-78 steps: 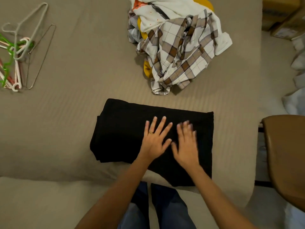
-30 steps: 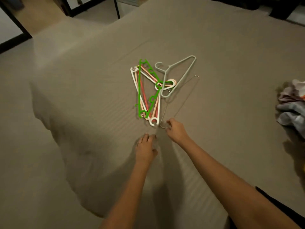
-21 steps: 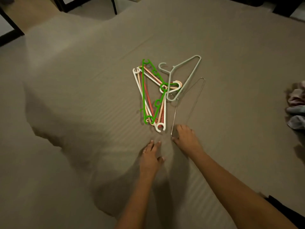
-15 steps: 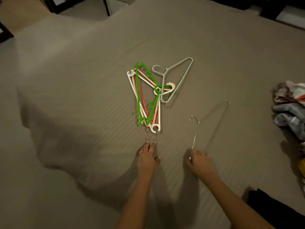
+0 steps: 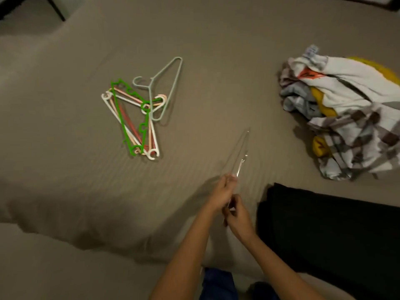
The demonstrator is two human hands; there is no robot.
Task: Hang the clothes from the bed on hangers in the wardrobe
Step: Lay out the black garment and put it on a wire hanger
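Note:
A thin wire hanger (image 5: 239,152), blurred by motion, is held above the bed in front of me. My left hand (image 5: 220,193) grips its near end and my right hand (image 5: 238,219) grips it just below, the two hands touching. A folded black garment (image 5: 329,226) lies on the bed right of my hands. A heap of clothes (image 5: 346,118), checked, white and yellow, lies at the right. Several plastic hangers (image 5: 138,118), green, white, pink and pale grey, lie in a pile to the left.
The beige bed sheet (image 5: 65,169) covers most of the view, and its near edge drops off at the lower left. A dark furniture leg (image 5: 55,8) stands at the top left beyond the bed. My legs in blue jeans (image 5: 218,284) show at the bottom.
My right hand pulled the wire hanger out of the pile and toward the black garment. My left hand left the sheet and now grips the hanger too. The view swung right.

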